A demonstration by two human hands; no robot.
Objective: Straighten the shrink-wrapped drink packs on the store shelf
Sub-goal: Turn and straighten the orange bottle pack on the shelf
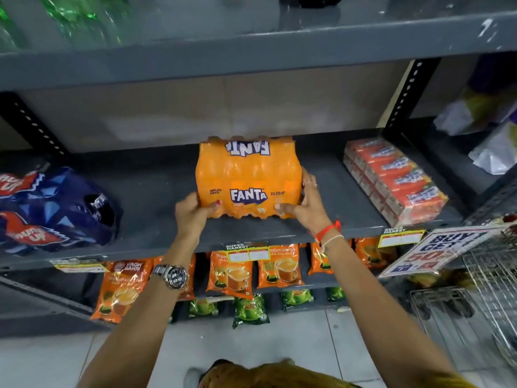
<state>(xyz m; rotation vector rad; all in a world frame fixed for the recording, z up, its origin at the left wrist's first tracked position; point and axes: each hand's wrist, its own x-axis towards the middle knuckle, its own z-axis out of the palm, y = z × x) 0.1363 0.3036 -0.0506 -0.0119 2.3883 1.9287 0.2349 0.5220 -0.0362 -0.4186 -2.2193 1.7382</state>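
Observation:
An orange shrink-wrapped Fanta pack (pixel 247 175) stands in the middle of the grey shelf (pixel 156 189). My left hand (pixel 193 212) grips its front left corner, thumb on the front face. My right hand (pixel 306 203) holds the front right corner and side. A blue Thums Up pack (pixel 56 208) lies tilted at the left end of the shelf. At the right end a red-orange pack of small cartons (pixel 394 177) lies at an angle to the shelf edge.
An upper shelf (pixel 251 46) with green bottles (pixel 84 15) overhangs. Orange tea pouches (pixel 229 273) fill the lower shelf. A wire basket (pixel 492 289) and a promo sign (pixel 436 250) stand at the right. Black uprights (pixel 402 93) frame the bay.

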